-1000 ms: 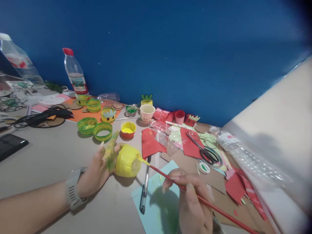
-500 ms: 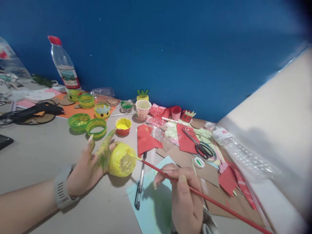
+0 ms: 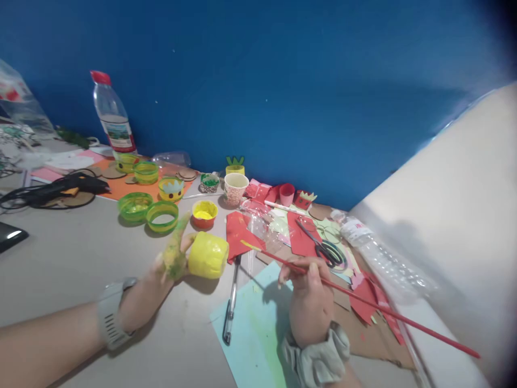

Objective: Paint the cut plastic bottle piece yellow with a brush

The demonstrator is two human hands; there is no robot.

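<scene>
My left hand (image 3: 163,269), smeared with green and yellow paint, is closed on a yellow-painted plastic bottle base (image 3: 208,255). One finger points upward, and the others are hidden behind or inside the piece. A red-handled paintbrush (image 3: 351,292) lies in the pinch of my right hand (image 3: 311,293), its yellow tip off the bottle base, over red paper (image 3: 242,229). Just beyond my left hand stands a small red-rimmed cup of yellow paint (image 3: 204,213). Two green-streaked plastic rings (image 3: 161,216) sit to its left.
Behind stand a patterned paper cup (image 3: 236,188) and a tub of green paint (image 3: 209,182). A pen (image 3: 231,304) lies on light-blue paper (image 3: 254,345). To the right are scissors (image 3: 323,245) and a clear bottle (image 3: 379,250). A glue gun (image 3: 76,183) with its cord rests left.
The brush tip has left the bottle base and moved right with my right hand. My left hand has turned the base, so its painted side now shows instead of its end.
</scene>
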